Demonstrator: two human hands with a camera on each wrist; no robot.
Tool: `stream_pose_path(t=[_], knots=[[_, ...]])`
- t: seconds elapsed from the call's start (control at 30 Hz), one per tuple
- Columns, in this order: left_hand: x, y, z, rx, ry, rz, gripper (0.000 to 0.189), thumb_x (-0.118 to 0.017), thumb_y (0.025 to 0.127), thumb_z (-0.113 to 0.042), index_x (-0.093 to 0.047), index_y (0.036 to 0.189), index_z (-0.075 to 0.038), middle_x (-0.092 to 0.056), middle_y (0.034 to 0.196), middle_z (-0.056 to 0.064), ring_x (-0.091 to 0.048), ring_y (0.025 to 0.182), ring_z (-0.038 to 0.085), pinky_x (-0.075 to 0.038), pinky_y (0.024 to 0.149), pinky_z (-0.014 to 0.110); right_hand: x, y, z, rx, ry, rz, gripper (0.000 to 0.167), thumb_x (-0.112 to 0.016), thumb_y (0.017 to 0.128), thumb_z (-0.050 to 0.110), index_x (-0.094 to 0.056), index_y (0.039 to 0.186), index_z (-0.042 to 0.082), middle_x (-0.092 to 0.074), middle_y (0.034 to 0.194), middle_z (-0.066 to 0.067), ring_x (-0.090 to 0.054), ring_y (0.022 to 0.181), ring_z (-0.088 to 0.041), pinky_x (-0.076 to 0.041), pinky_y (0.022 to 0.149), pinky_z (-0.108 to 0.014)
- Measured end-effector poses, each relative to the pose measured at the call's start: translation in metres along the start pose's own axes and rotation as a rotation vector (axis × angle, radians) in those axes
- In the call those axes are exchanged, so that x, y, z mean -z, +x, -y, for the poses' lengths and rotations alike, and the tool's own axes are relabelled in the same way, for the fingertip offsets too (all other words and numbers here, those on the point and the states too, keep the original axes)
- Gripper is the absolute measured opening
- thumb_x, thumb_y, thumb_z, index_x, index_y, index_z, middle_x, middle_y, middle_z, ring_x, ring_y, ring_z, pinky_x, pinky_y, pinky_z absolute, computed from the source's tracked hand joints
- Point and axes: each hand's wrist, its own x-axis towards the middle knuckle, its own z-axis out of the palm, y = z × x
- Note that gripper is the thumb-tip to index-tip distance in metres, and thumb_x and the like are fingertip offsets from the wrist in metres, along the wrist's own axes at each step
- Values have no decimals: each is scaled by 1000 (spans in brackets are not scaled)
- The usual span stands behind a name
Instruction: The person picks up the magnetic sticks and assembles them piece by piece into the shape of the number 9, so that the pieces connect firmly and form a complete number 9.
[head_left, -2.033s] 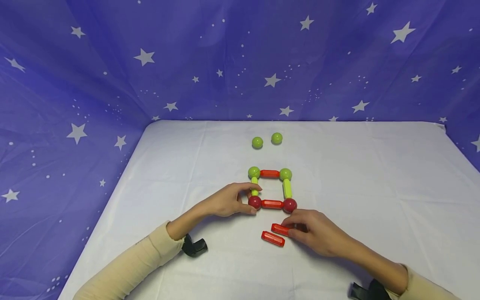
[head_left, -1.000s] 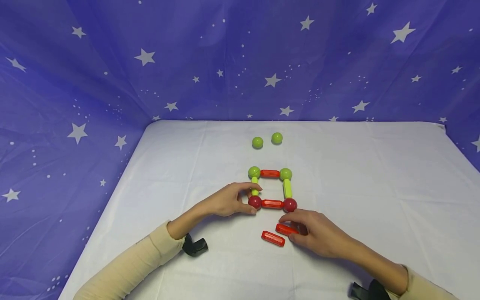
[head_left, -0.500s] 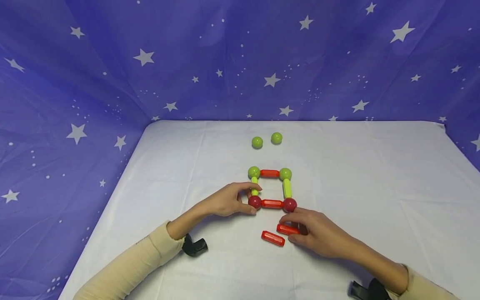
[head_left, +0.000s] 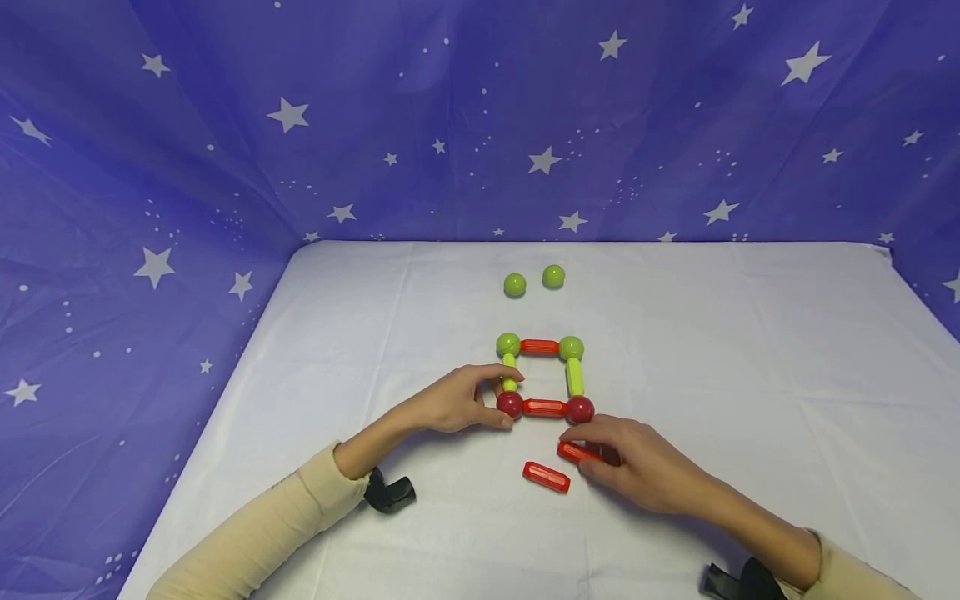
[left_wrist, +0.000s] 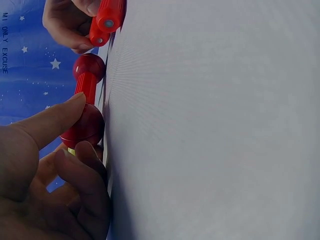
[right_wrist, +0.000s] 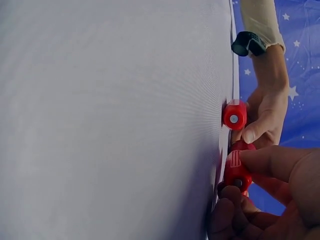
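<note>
A square of magnetic rods and balls lies on the white cloth, its far corners green balls (head_left: 507, 345) and its near corners red balls (head_left: 580, 410). My left hand (head_left: 450, 402) holds the near-left red ball (left_wrist: 85, 124) between thumb and fingers. Just below the near-right corner, my right hand (head_left: 637, 463) pinches a loose red magnetic rod (head_left: 576, 452), its right end hidden by the fingers. The right wrist view shows the thumb pressing that rod (right_wrist: 235, 167). A second loose red rod (head_left: 546, 477) lies nearer me, touched by neither hand.
Two loose green balls (head_left: 515, 285) sit apart beyond the square on the white tablecloth (head_left: 750, 375). A blue starry curtain (head_left: 480, 125) hangs behind and at the sides. Dark wrist-worn devices (head_left: 390, 492) show below both wrists.
The red rod in my right hand has shifted right, away from above the other loose rod, then slightly farther from me. My left hand and the square have stayed put.
</note>
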Motion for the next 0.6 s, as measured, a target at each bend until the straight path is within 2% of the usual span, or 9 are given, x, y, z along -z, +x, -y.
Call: stream_pose_path(t=[0.17, 0.4, 0.6], knots=[[0, 0, 0, -6, 9, 0, 56, -81, 83, -17, -58, 133, -12, -57, 104, 1, -50, 63, 10, -43, 60, 25, 2, 0, 1, -8, -6, -20, 30, -72, 91, 15, -68, 121, 16, -62, 102, 12, -53, 82, -8, -47, 70, -26], [0, 0, 0, -2, 5, 0, 56, -81, 83, -17, -58, 133, -12, -57, 105, 2, -51, 63, 11, -44, 60, 25, 3, -2, 2, -31, -13, -42, 35, -72, 90, 13, -67, 124, 15, -58, 92, 12, -51, 78, -9, -46, 66, -26], [0, 0, -1, 5, 3, -3, 56, -82, 83, -17, -58, 133, -13, -56, 105, 2, -50, 62, 12, -43, 59, 25, 3, -4, 1, -24, -8, -64, 35, -71, 90, 11, -67, 125, 17, -59, 94, 12, -51, 78, -9, -45, 66, -26]])
